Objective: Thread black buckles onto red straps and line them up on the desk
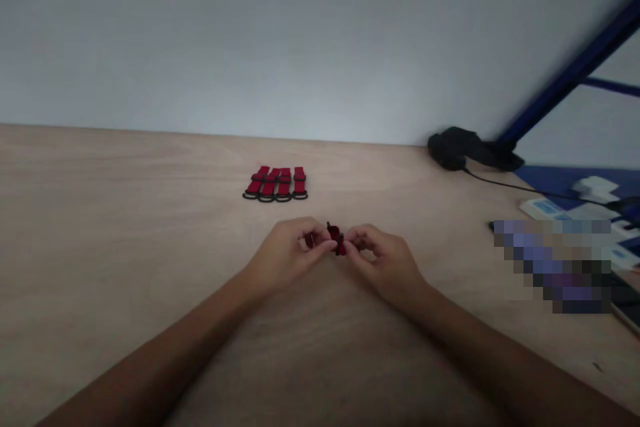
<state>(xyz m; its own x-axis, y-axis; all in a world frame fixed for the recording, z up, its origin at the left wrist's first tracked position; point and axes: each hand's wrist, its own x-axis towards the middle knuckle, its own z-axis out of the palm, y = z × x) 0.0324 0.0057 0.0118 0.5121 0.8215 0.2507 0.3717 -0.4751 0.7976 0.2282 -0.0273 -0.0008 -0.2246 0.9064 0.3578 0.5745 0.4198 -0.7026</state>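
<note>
Between my two hands, just above the wooden table, is a red strap with black buckle parts (341, 245), bent into a small loop. My left hand (297, 250) pinches its left side between thumb and fingers. From the right, my right hand (381, 255) grips the other side near the black piece. The fingertips hide much of the strap, so its exact threading cannot be made out. Farther back lie several red straps (283, 185) side by side, each with a black slider across it and a black D-shaped ring at the near end.
A dark bundled object (467, 148) with a black cable sits by the wall at the back right. On the right lie a blurred-out flat item (555, 267), white and blue packets (543, 208) and a white object (595, 188). A pale wall (250, 47) borders the table's far edge.
</note>
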